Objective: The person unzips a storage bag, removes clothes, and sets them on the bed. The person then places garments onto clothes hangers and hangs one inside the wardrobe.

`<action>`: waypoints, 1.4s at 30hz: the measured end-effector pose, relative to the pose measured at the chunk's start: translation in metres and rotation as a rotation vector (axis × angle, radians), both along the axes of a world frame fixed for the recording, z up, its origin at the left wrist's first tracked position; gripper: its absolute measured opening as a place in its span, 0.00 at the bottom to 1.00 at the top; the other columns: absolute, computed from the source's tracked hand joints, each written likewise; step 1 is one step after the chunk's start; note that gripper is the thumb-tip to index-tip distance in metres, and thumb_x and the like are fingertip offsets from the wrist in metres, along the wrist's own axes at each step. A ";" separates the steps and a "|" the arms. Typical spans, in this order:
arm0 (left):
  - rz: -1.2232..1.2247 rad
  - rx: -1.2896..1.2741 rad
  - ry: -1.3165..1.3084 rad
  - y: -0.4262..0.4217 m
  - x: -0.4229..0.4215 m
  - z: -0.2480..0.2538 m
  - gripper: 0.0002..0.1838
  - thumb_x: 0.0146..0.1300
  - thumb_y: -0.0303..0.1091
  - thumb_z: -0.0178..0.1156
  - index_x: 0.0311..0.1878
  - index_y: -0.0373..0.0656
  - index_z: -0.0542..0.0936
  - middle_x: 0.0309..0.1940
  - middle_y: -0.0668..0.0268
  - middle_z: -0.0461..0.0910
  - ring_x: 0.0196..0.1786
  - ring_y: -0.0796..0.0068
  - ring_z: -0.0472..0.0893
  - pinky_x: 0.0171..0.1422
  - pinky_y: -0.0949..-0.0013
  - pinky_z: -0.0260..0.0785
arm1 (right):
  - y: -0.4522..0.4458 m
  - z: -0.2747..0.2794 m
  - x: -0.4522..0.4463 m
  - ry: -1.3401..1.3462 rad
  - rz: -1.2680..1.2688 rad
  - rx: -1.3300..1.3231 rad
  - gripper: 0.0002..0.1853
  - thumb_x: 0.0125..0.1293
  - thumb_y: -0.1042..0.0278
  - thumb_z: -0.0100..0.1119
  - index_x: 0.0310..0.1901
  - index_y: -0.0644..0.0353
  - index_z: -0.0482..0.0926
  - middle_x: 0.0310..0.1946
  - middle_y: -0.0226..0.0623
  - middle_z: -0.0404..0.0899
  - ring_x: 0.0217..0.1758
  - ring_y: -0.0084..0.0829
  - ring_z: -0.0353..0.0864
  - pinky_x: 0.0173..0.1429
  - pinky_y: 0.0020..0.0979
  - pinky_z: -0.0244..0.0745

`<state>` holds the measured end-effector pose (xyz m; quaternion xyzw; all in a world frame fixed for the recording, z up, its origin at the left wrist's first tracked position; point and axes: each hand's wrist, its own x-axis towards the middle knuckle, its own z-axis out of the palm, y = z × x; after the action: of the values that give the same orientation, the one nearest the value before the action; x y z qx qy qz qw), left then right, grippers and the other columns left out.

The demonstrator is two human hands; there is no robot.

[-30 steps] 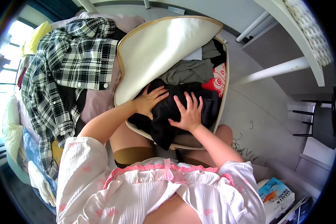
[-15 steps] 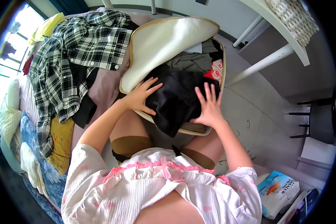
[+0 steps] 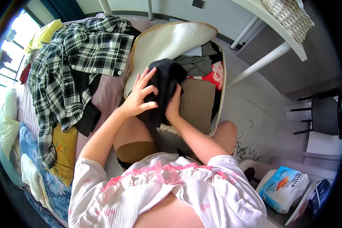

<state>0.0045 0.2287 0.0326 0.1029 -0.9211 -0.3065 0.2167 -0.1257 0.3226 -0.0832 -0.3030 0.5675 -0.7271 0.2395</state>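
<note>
Bunched between my two hands is a black garment (image 3: 164, 78), lifted over the left side of an open suitcase (image 3: 155, 45). On its left side my left hand (image 3: 138, 99) grips it with curved fingers. My right hand (image 3: 173, 105) holds the opposite side, its fingertips partly hidden by the cloth. Inside the suitcase a folded brown-grey cloth (image 3: 197, 102) lies exposed at the front. Behind it are a crumpled grey garment (image 3: 195, 65) and a red and white patterned item (image 3: 216, 76). The pale lid lining leans over the case's left back part.
A bed at left bears a black and white plaid shirt (image 3: 98, 53), a mustard cushion (image 3: 64, 148) and a yellow cloth (image 3: 43, 35). A white table (image 3: 281, 28) with a woven basket (image 3: 290, 17) stands back right. A blue-white package (image 3: 285, 189) is at lower right.
The black garment, spread flat over the suitcase before, is now gathered up and shifted left. My right hand has moved left with it, uncovering the brown-grey cloth.
</note>
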 end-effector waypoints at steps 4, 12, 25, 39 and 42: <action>-0.015 -0.158 -0.248 0.007 -0.051 -0.034 0.31 0.59 0.60 0.59 0.56 0.48 0.72 0.74 0.60 0.54 0.78 0.53 0.48 0.74 0.34 0.35 | 0.016 -0.024 -0.017 -1.082 0.374 -0.160 0.26 0.71 0.63 0.48 0.67 0.61 0.58 0.65 0.42 0.63 0.67 0.35 0.64 0.70 0.37 0.61; 0.017 -0.077 -0.249 0.007 -0.067 -0.051 0.43 0.53 0.65 0.61 0.71 0.56 0.64 0.71 0.57 0.56 0.75 0.51 0.52 0.73 0.33 0.38 | 0.051 -0.012 -0.065 -0.863 0.445 0.072 0.24 0.73 0.62 0.47 0.67 0.62 0.61 0.63 0.42 0.67 0.60 0.32 0.73 0.63 0.35 0.72; 0.302 -0.330 -0.180 0.039 -0.116 -0.055 0.15 0.57 0.51 0.64 0.30 0.50 0.79 0.36 0.65 0.68 0.48 0.62 0.70 0.62 0.38 0.58 | 0.066 -0.065 -0.022 -1.243 0.775 0.079 0.28 0.63 0.66 0.63 0.64 0.56 0.67 0.57 0.37 0.75 0.58 0.29 0.75 0.62 0.35 0.72; 0.087 0.609 -0.223 -0.013 -0.080 -0.018 0.09 0.58 0.37 0.64 0.36 0.42 0.78 0.30 0.66 0.77 0.35 0.73 0.77 0.40 0.73 0.68 | 0.030 0.117 -0.108 0.930 0.934 0.898 0.25 0.40 0.62 0.69 0.38 0.69 0.75 0.36 0.55 0.81 0.42 0.52 0.82 0.46 0.41 0.79; -0.229 0.673 -0.634 -0.036 -0.054 -0.010 0.15 0.56 0.42 0.64 0.28 0.38 0.78 0.19 0.65 0.79 0.22 0.72 0.78 0.28 0.71 0.68 | -0.004 0.090 -0.095 1.061 0.962 0.885 0.23 0.35 0.66 0.74 0.32 0.72 0.78 0.37 0.58 0.81 0.45 0.50 0.82 0.48 0.41 0.79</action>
<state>-0.0494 0.1927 0.0230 0.1538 -0.7969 -0.5631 -0.1557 -0.2206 0.3182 0.0065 -0.6914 0.6467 -0.0174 0.3215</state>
